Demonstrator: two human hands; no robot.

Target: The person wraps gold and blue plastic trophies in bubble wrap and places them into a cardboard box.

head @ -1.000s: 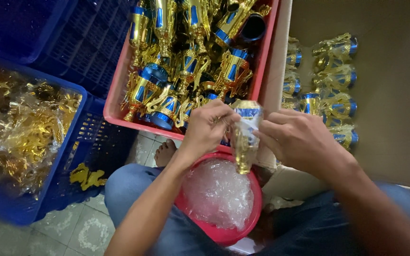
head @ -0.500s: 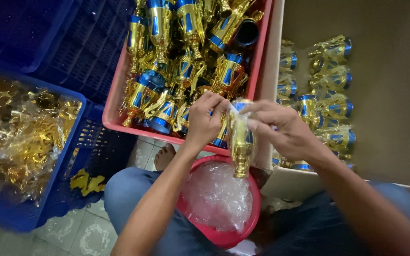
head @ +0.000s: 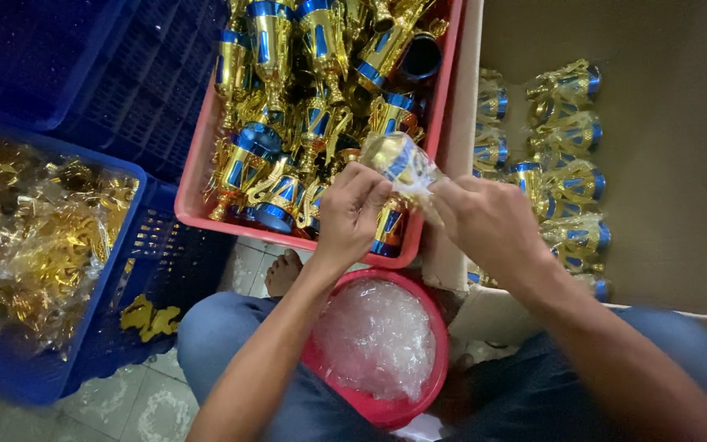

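The wrapped trophy cup (head: 400,164), gold and blue in clear plastic, sat pinched between both my hands just above the middle of the frame; my left hand (head: 352,214) gripped its lower side with closed fingers, my right hand (head: 488,219) clasped the plastic from the right; beneath them lay the red crate (head: 198,192) of unwrapped cups; lower centre, a red bowl (head: 439,327) held plastic bags; at right, a cardboard box (head: 681,164) held wrapped cups; at left, a blue crate (head: 116,270) held gold parts.

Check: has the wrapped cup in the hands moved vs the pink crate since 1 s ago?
Yes. The wrapped cup went from below the pink crate near rim, over the red bowl, up to over the crate's rim, held by both hands.
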